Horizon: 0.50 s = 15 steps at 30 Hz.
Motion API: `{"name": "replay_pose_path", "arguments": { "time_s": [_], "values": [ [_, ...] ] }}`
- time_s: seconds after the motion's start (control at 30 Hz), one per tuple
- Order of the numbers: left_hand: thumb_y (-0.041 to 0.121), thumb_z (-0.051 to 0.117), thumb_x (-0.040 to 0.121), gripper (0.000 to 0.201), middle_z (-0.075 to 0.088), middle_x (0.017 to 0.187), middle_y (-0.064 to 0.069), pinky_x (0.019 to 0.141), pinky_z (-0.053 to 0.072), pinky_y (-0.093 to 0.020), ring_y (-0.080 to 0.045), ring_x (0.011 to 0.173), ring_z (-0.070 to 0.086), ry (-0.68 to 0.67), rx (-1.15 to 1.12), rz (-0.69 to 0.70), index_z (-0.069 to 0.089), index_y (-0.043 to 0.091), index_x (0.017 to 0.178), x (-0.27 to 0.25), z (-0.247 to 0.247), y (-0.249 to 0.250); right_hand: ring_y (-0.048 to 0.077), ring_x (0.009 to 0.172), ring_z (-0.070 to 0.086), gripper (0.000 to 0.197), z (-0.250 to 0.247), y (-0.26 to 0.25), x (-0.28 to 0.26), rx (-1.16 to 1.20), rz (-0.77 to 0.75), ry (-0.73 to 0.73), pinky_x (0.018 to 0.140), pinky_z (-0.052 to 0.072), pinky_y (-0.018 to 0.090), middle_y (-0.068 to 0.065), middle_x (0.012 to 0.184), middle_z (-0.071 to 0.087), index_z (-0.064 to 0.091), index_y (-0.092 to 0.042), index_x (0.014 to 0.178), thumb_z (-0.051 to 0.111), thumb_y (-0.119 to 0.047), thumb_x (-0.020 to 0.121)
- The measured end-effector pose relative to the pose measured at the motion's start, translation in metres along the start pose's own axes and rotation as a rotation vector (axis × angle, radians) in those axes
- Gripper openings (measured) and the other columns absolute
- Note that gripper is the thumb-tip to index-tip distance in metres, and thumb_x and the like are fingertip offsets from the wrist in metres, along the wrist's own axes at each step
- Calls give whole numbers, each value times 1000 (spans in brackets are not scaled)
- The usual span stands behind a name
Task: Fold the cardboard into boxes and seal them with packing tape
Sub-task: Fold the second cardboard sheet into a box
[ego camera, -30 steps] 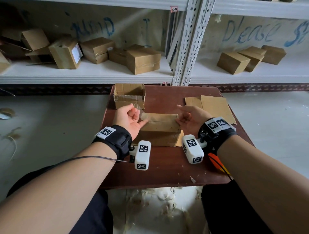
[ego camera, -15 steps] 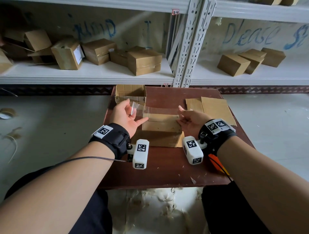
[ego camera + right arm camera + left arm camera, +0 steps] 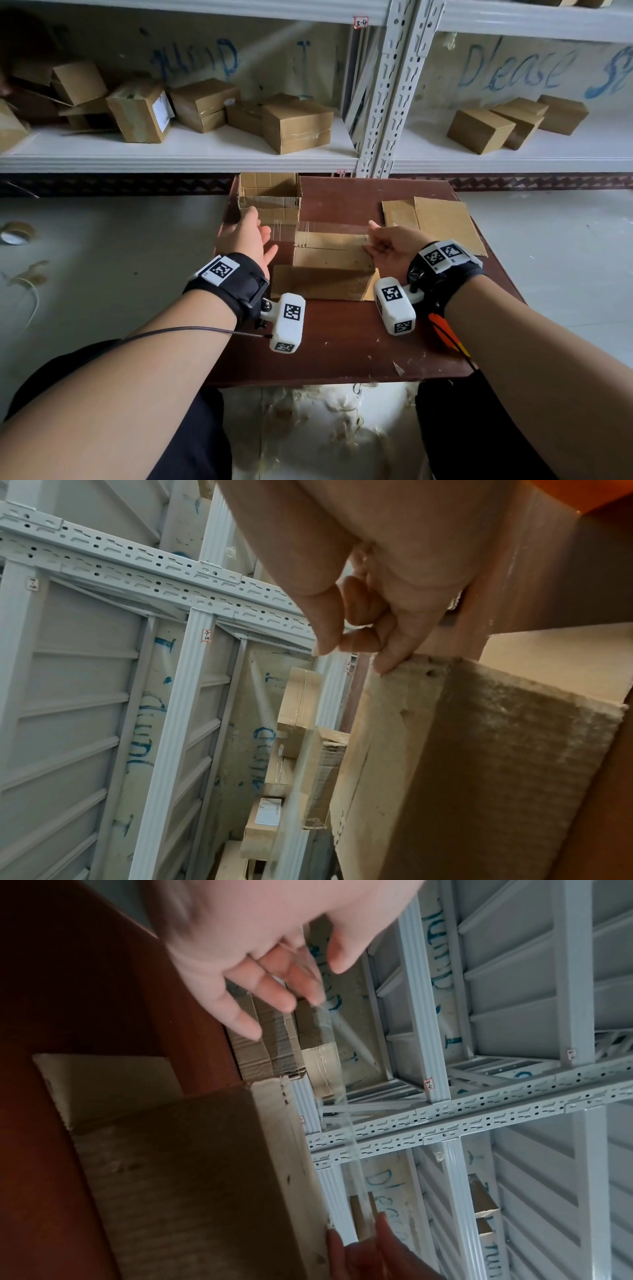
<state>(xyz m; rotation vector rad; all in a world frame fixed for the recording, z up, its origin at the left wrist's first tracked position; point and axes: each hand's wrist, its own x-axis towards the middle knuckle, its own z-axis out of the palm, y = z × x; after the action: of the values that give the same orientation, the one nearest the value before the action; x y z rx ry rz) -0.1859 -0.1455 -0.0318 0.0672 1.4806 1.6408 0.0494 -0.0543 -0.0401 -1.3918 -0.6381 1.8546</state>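
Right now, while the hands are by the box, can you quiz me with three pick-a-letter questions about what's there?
1. Where does the flat cardboard sheet lie?
A) at the far right of the table
B) on the floor
C) on a shelf

2. How many boxes sit on the shelf under the blue word "Please"?
A) one
B) three
C) six

3. What is the clear tape doing?
A) lying rolled up
B) stretching between the left hand and the right hand
C) sitting crumpled in a ball

Answers:
1 A, it rests flat on the tabletop's far right part.
2 B, three closed boxes cluster there.
3 B, each hand pinches an end, and the strip runs taut by the top edge of the folded box.
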Motion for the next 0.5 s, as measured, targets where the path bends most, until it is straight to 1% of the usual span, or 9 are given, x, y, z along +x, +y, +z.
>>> {"name": "replay_pose_path", "arguments": {
  "time_s": [0.03, 0.07, 0.13, 0.17, 0.23, 0.27, 0.4, 0.43, 0.5],
  "values": [
    [40, 67, 97, 25, 71, 92, 0, 83, 61, -39, -11, 89, 69, 42, 51, 44, 66, 15, 95, 2, 0, -2, 13, 84, 56, 20, -1, 1, 3, 1, -6, 3, 66, 64, 27, 3, 81, 56, 68, -10, 116, 71, -8, 97],
    [39, 68, 97, 23, 72, 90, 1, 81, 62, -40, -10, 84, 68, 77, 109, 87, 66, 17, 92, 4, -1, -4, 12, 82, 56, 20, 0, 1, 2, 2, -14, 1, 66, 64, 27, 3, 80, 55, 66, -11, 116, 71, -8, 97],
    [38, 68, 97, 21, 74, 83, 3, 84, 63, -44, -10, 69, 64, 128, 211, 153, 66, 21, 85, 7, -1, -7, 11, 76, 54, 10, 2, 2, 2, -15, -14, 2, 68, 64, 27, 2, 76, 52, 63, -9, 102, 71, -10, 97],
    [37, 67, 97, 22, 75, 81, 4, 86, 62, -46, -10, 66, 63, 149, 249, 173, 66, 23, 81, 10, -2, -9, 11, 75, 52, 10, 1, 3, 4, -20, -17, 1, 72, 64, 28, 2, 75, 51, 62, -9, 93, 71, -10, 97],
    [35, 67, 98, 26, 76, 80, 5, 86, 62, -47, -10, 64, 63, 165, 304, 173, 65, 23, 76, 12, -4, -10, 11, 74, 51, 21, 1, 3, 5, -21, -14, 1, 82, 61, 30, 2, 73, 49, 58, -11, 81, 72, -11, 97],
    [34, 67, 99, 26, 75, 81, 4, 87, 62, -47, -10, 64, 63, 164, 319, 158, 64, 23, 75, 13, -5, -11, 11, 74, 51, 24, 1, 3, 4, -28, -12, -2, 84, 61, 30, 1, 72, 49, 57, -11, 78, 72, -12, 97],
    [32, 65, 100, 25, 75, 82, 4, 92, 59, -47, -12, 65, 61, 133, 364, 141, 63, 22, 77, 18, -7, -15, 9, 68, 47, 32, 3, 0, 3, -76, -23, 8, 70, 62, 24, 1, 70, 44, 52, -13, 72, 69, -12, 99],
    [31, 63, 101, 23, 75, 83, 4, 93, 58, -45, -13, 64, 59, 127, 367, 139, 65, 21, 80, 19, -7, -17, 9, 67, 46, 33, 4, 0, 3, -79, -23, 7, 68, 62, 23, 1, 69, 43, 52, -13, 71, 68, -13, 100],
    [28, 59, 104, 18, 73, 83, 4, 88, 54, -42, -13, 61, 53, 101, 373, 101, 69, 15, 97, 19, -9, -19, 9, 66, 46, 33, 6, 0, 1, -74, -23, 2, 64, 62, 22, 0, 69, 44, 51, -13, 71, 69, -14, 100]
  ]
}}
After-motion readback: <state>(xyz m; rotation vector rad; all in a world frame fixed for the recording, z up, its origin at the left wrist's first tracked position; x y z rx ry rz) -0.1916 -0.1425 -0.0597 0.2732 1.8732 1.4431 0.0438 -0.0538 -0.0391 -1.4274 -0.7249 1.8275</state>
